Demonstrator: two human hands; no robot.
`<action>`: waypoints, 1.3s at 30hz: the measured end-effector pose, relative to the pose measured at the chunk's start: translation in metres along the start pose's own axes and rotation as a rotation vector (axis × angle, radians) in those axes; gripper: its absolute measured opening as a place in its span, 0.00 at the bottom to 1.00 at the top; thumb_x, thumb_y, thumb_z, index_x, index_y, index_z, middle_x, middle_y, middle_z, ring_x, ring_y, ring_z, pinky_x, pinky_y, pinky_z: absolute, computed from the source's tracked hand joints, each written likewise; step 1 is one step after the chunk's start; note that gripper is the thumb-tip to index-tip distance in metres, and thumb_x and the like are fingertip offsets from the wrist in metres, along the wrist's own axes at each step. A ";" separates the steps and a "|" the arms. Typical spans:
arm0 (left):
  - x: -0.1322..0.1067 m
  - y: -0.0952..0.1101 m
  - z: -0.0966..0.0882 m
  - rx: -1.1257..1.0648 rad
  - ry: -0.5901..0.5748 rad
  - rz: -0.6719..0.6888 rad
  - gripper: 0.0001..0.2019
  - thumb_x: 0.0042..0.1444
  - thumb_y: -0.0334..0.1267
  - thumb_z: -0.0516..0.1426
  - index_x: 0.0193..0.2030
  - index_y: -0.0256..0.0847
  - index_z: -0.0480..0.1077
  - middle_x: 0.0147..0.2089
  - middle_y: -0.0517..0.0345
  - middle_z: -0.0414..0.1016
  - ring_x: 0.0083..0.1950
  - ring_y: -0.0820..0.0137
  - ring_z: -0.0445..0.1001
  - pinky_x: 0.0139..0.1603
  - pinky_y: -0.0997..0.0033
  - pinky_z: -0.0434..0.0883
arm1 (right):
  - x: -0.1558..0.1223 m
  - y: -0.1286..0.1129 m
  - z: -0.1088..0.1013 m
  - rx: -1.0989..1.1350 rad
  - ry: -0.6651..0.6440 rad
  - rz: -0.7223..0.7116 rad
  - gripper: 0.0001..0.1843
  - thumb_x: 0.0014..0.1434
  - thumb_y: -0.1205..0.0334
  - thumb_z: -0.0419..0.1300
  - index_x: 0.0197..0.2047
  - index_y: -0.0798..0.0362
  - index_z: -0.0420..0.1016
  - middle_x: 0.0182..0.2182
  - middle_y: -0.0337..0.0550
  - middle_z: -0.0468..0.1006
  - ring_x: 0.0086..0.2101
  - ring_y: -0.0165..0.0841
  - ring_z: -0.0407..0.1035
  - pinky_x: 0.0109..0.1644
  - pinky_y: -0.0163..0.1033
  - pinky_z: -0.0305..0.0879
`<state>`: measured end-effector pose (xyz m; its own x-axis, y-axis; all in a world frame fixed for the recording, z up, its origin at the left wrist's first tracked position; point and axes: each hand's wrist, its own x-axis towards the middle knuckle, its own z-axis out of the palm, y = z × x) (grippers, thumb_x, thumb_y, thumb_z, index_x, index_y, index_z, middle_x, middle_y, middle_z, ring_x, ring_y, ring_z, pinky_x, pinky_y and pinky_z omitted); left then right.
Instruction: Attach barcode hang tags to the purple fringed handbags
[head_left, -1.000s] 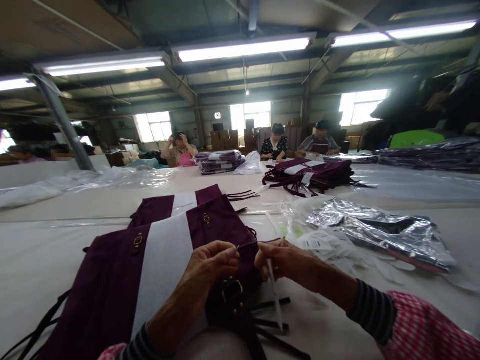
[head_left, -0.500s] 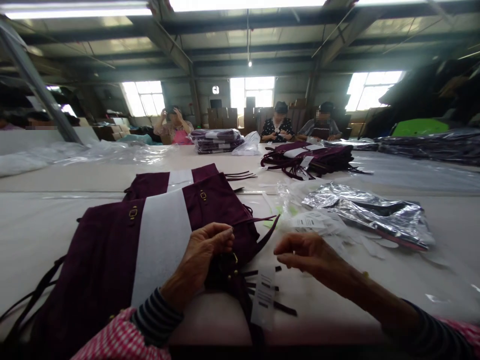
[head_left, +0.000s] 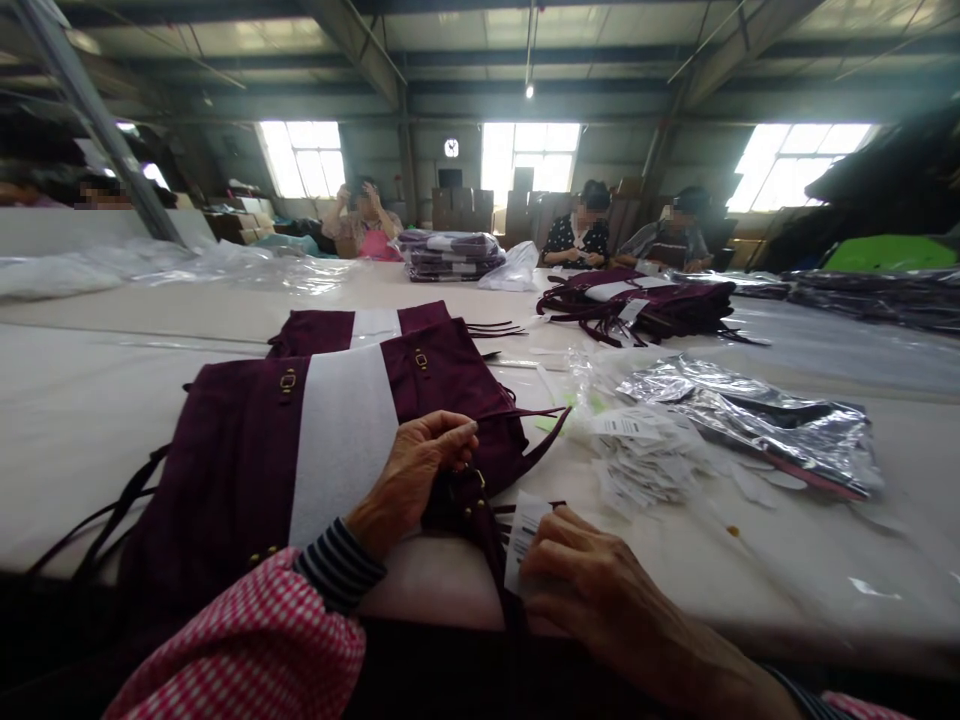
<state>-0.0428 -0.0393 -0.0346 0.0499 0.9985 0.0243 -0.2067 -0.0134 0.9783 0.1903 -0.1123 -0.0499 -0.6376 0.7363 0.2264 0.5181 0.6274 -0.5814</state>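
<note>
A dark purple bag (head_left: 225, 450) with a white wrap band (head_left: 341, 440) and small brass buckles lies in front of me. Over its right side is my left hand (head_left: 420, 465), thumb and forefinger pinched together; what is between them is too small to make out. A thin purple strap (head_left: 525, 412) runs rightward from near those fingertips. My right hand (head_left: 585, 570) is closed on the edge of a white printed label (head_left: 523, 535) beside the bag's hanging straps. The right fingertips are partly hidden.
A pile of white labels (head_left: 649, 460) lies right of the bag, near a silvery plastic-wrapped package (head_left: 757, 420). More purple bags (head_left: 645, 295) are stacked farther back. Another banded bag (head_left: 322, 328) lies behind mine. Several people sit across the table.
My right hand has moved down and left, and its fingers have closed on the printed label. The left hand keeps its pinch. The whole view has shifted slightly.
</note>
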 end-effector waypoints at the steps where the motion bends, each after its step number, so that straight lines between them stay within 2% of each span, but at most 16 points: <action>1: 0.000 0.000 0.000 0.004 0.000 0.001 0.10 0.53 0.42 0.67 0.34 0.36 0.77 0.31 0.60 0.77 0.27 0.78 0.69 0.29 0.80 0.66 | 0.000 0.000 0.002 -0.014 0.002 -0.025 0.06 0.60 0.70 0.65 0.33 0.52 0.74 0.33 0.40 0.74 0.38 0.33 0.67 0.39 0.36 0.61; 5: -0.001 0.000 0.001 0.026 0.003 0.008 0.11 0.52 0.43 0.67 0.34 0.36 0.77 0.31 0.59 0.76 0.27 0.77 0.68 0.28 0.79 0.65 | 0.000 -0.001 0.005 -0.049 0.013 -0.094 0.10 0.66 0.68 0.58 0.31 0.52 0.74 0.31 0.42 0.74 0.35 0.33 0.67 0.36 0.36 0.61; 11: 0.000 0.001 0.003 0.082 -0.008 0.020 0.10 0.55 0.43 0.65 0.34 0.37 0.76 0.30 0.60 0.76 0.27 0.77 0.66 0.28 0.79 0.64 | -0.005 -0.002 0.017 -0.238 0.115 -0.246 0.12 0.65 0.73 0.53 0.32 0.52 0.71 0.29 0.44 0.73 0.32 0.35 0.65 0.33 0.39 0.58; 13: -0.001 0.003 0.004 0.111 -0.011 0.028 0.10 0.55 0.43 0.65 0.34 0.37 0.75 0.29 0.60 0.76 0.26 0.77 0.66 0.28 0.79 0.64 | -0.005 -0.001 0.021 -0.242 0.172 -0.268 0.11 0.63 0.73 0.53 0.31 0.52 0.69 0.28 0.43 0.72 0.31 0.35 0.64 0.33 0.39 0.58; 15: -0.004 0.007 0.006 0.141 -0.016 0.040 0.10 0.54 0.42 0.65 0.33 0.37 0.76 0.30 0.59 0.76 0.27 0.77 0.67 0.28 0.79 0.63 | -0.001 0.000 0.020 -0.148 0.226 -0.207 0.10 0.62 0.73 0.53 0.30 0.51 0.66 0.28 0.41 0.71 0.31 0.33 0.65 0.32 0.37 0.58; 17: -0.010 0.012 0.010 0.181 -0.047 0.034 0.09 0.53 0.42 0.66 0.33 0.37 0.76 0.29 0.59 0.76 0.27 0.75 0.67 0.27 0.78 0.62 | 0.006 0.000 0.010 -0.006 0.247 -0.049 0.09 0.63 0.70 0.53 0.30 0.51 0.64 0.28 0.39 0.69 0.30 0.32 0.65 0.31 0.36 0.59; 19: -0.020 0.018 0.016 0.244 -0.121 0.019 0.08 0.53 0.41 0.65 0.33 0.38 0.76 0.27 0.60 0.74 0.28 0.74 0.67 0.28 0.77 0.62 | 0.016 0.000 -0.003 0.142 0.249 0.121 0.09 0.66 0.64 0.53 0.32 0.50 0.64 0.28 0.37 0.68 0.28 0.30 0.64 0.31 0.35 0.59; 21: -0.031 0.021 0.024 0.333 -0.201 0.021 0.06 0.55 0.40 0.63 0.34 0.39 0.76 0.27 0.62 0.72 0.29 0.74 0.66 0.29 0.76 0.62 | 0.027 0.000 -0.014 0.281 0.262 0.212 0.11 0.69 0.57 0.52 0.34 0.50 0.66 0.28 0.36 0.67 0.29 0.29 0.63 0.33 0.35 0.59; 23: -0.041 0.023 0.030 0.409 -0.225 0.056 0.06 0.57 0.39 0.62 0.34 0.40 0.76 0.27 0.64 0.71 0.29 0.74 0.64 0.30 0.76 0.60 | 0.038 0.001 -0.020 0.423 0.281 0.223 0.13 0.69 0.53 0.53 0.36 0.51 0.67 0.27 0.36 0.68 0.29 0.29 0.64 0.34 0.35 0.60; 29: -0.048 0.022 0.035 0.527 -0.113 0.138 0.08 0.59 0.42 0.61 0.32 0.41 0.77 0.29 0.62 0.77 0.32 0.71 0.70 0.34 0.74 0.63 | 0.055 0.001 -0.013 0.829 0.225 0.271 0.17 0.66 0.47 0.58 0.37 0.54 0.69 0.21 0.35 0.70 0.21 0.25 0.58 0.25 0.33 0.52; 34: -0.048 0.023 0.033 0.512 -0.087 0.129 0.08 0.59 0.42 0.61 0.32 0.42 0.76 0.29 0.63 0.77 0.32 0.71 0.70 0.35 0.74 0.64 | 0.055 -0.002 -0.012 0.903 0.174 0.331 0.18 0.65 0.47 0.60 0.36 0.55 0.70 0.21 0.36 0.71 0.21 0.25 0.59 0.26 0.32 0.53; 39: -0.048 0.021 0.033 0.470 -0.097 0.098 0.09 0.58 0.44 0.61 0.32 0.41 0.76 0.28 0.62 0.77 0.31 0.70 0.71 0.33 0.73 0.64 | 0.055 -0.004 -0.010 0.887 0.191 0.305 0.19 0.65 0.45 0.60 0.36 0.55 0.69 0.22 0.37 0.71 0.22 0.26 0.61 0.26 0.32 0.54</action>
<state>-0.0171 -0.0891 -0.0086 0.1475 0.9820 0.1181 0.2473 -0.1522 0.9569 0.1590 -0.0716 -0.0274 -0.4024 0.9144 0.0453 -0.0242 0.0389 -0.9990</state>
